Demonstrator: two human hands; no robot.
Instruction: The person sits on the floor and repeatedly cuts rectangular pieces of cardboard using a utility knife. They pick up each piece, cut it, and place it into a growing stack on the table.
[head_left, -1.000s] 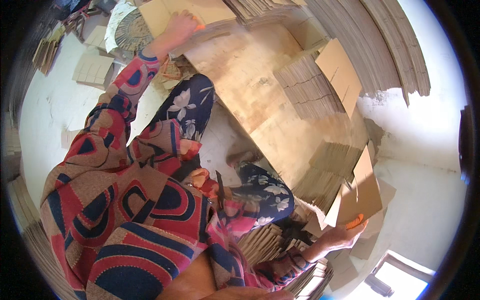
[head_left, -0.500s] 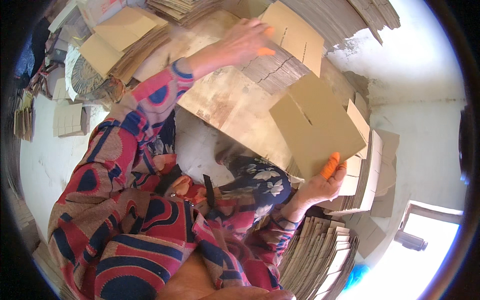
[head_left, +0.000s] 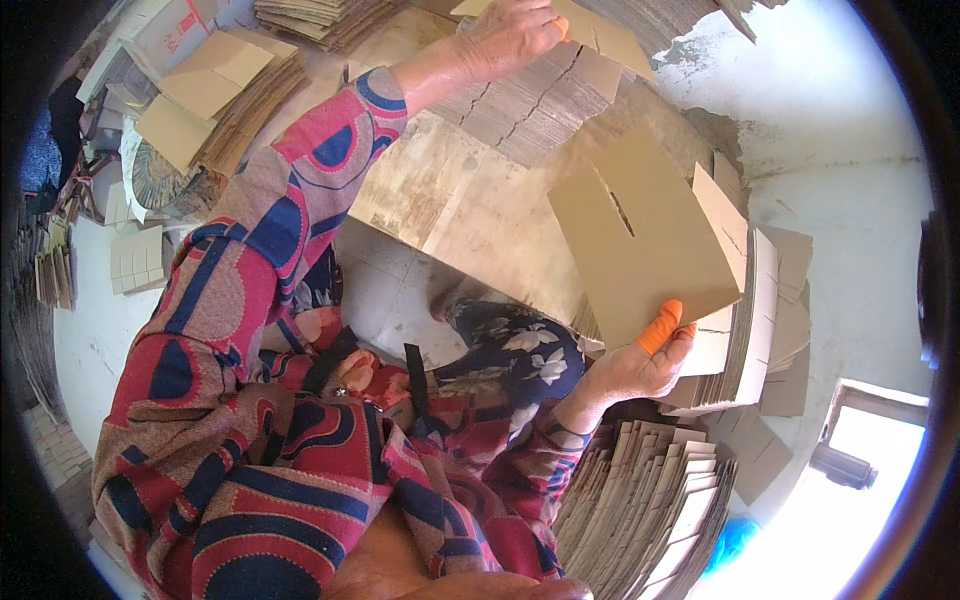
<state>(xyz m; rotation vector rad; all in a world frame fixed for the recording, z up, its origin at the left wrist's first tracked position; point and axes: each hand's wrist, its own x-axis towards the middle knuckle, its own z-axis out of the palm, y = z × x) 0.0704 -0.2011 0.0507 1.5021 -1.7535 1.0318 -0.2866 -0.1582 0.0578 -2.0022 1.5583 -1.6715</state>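
Head view: right hand holds slit cardboard sheet by its near corner, orange finger cot on the thumb, sheet tilted above counter's right end. Left hand over counter's far side, fingers curled narrow at top cardboard sheet on slotted cardboard stack; can't tell if gripping. Upright cardboard bundle near side of counter's right end.
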